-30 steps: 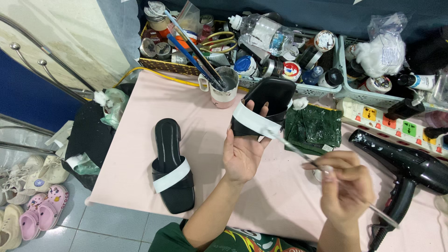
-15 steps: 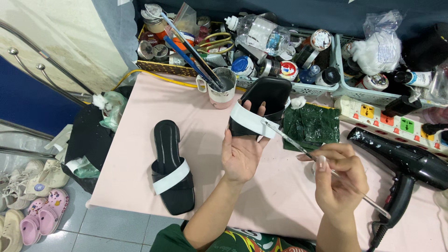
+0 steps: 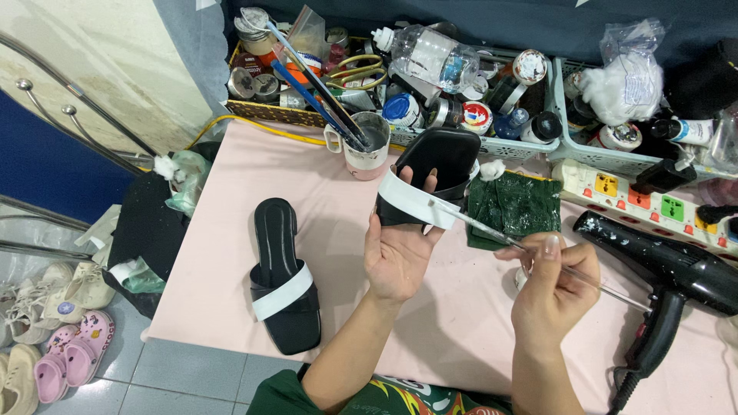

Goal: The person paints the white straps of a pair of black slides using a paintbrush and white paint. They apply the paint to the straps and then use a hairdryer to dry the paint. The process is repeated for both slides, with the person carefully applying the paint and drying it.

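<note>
The left hand [image 3: 400,253] grasps a black sandal [image 3: 430,173] with a white strap above the pink table [image 3: 323,200]; the right hand [image 3: 553,292] pinches a thin brush [image 3: 492,230], its tip at the strap. Behind sit a round blue-lidded tin [image 3: 400,109] and a white power strip [image 3: 642,198] with coloured sockets.

My head camera looks steeply down on the pink worktop [image 3: 323,200] from close above, facing its far edge; beyond it baskets crowd, left of it the floor shows.
</note>
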